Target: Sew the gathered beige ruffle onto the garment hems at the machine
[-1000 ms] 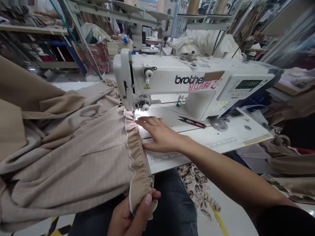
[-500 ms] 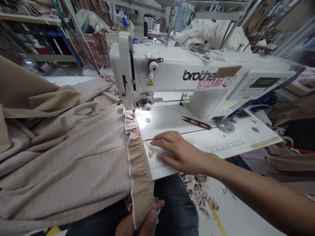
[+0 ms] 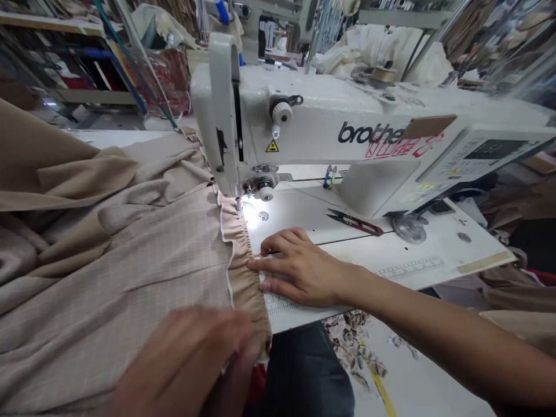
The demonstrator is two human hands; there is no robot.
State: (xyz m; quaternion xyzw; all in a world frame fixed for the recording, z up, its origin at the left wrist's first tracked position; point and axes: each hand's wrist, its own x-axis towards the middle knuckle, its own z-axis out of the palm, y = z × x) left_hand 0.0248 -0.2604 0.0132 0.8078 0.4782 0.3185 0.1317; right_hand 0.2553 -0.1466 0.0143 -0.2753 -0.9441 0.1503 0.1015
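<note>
Beige checked fabric point(image 3: 174, 249) with a gathered tan ruffle point(image 3: 245, 278) along its right edge lies on the white sewing machine table. The ruffle's upper part is under the needle of the white machine point(image 3: 304, 127), beside a bright light. My right hand point(image 3: 299, 269) rests palm down on the table right of the ruffle, fingers apart, its fingertips touching the ruffle's gathered edge. My left hand point(image 3: 191, 359), blurred by motion, is over the fabric near the ruffle's lower end; its fingers are too smeared to tell what they hold.
Red-handled thread snips point(image 3: 356, 222) lie on the machine bed, with a small blue and green item point(image 3: 330, 177) behind them. A clear round dish point(image 3: 409, 227) stands at the right. Fabric scraps point(image 3: 351, 341) lie below the table edge.
My left hand has risen from the ruffle's lower end and moved left over the fabric. My right hand has moved slightly left, onto the ruffle's edge. The view has shifted slightly.
</note>
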